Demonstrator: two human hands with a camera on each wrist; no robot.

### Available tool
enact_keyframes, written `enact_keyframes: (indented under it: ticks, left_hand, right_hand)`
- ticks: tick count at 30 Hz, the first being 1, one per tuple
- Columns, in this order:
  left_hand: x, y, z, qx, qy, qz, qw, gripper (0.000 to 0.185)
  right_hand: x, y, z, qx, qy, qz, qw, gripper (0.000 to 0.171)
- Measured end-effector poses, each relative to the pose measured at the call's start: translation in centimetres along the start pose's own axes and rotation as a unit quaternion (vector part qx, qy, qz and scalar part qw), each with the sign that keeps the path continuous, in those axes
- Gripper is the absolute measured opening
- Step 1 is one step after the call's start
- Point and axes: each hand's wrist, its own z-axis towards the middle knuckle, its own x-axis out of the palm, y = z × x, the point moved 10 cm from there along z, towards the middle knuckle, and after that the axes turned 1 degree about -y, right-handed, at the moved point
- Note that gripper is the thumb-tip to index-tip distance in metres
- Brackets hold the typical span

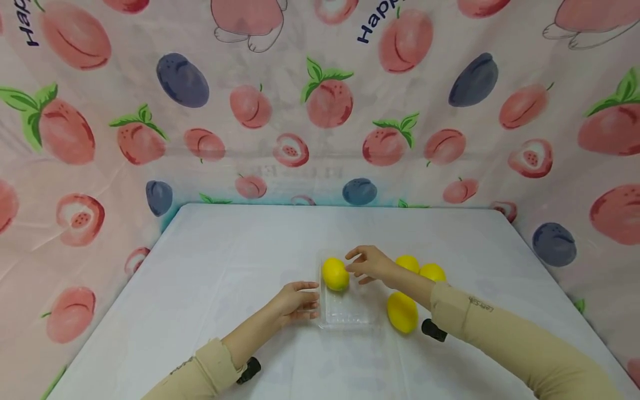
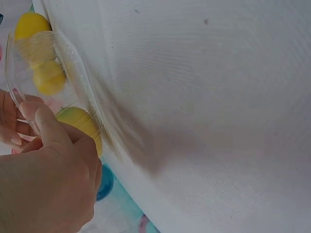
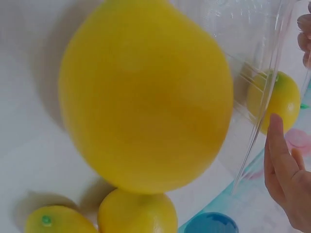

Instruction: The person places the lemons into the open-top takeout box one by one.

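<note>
- Table [image 1: 225,266]: covered in a white cloth, with a fruit-print backdrop [image 1: 320,100] rising behind and at both sides.
- Tray [image 1: 350,308]: a clear plastic tray, lying flat near the middle of the table.
- Left hand [image 1: 295,303]: at the tray's left edge, with the thumb and fingers bent round the rim and holding it.
- Right hand [image 1: 370,264]: over the tray's far right corner, fingers loosely spread and just beside the lemon in the tray; I cannot tell whether the fingertips touch it. It grips nothing.
- Lemon [image 1: 335,274]: sits in the tray's far left corner.
- Three more lemons on the cloth right of the tray: one [image 1: 402,312] just beside its right edge, two [image 1: 432,272] farther back, behind the right wrist.
</note>
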Motion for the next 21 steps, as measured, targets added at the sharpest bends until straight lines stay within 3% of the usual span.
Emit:
enact_keyframes:
  ticks: [6, 14, 21]
  left_hand:
    - [0.2, 0.3, 0.1, -0.005, 0.012, -0.005, 0.9999, 0.038]
    - [-0.5, 0.5, 0.0, -0.011, -0.006, -0.011, 0.9999, 0.036]
    - [-0.3, 0.2, 0.1, -0.009, 0.000, -0.016, 0.9998, 0.034]
  right_hand:
    - [-0.5, -0.6, -0.8, -0.003, 0.009, 0.010, 1.000, 0.039]
    - [-1.3, -0.2, -2.4, -0.035, 0.043, 0.038, 0.998, 0.034]
    - [-3.3, -0.5, -3.9, -0.040, 0.033, 0.031, 0.998, 0.035]
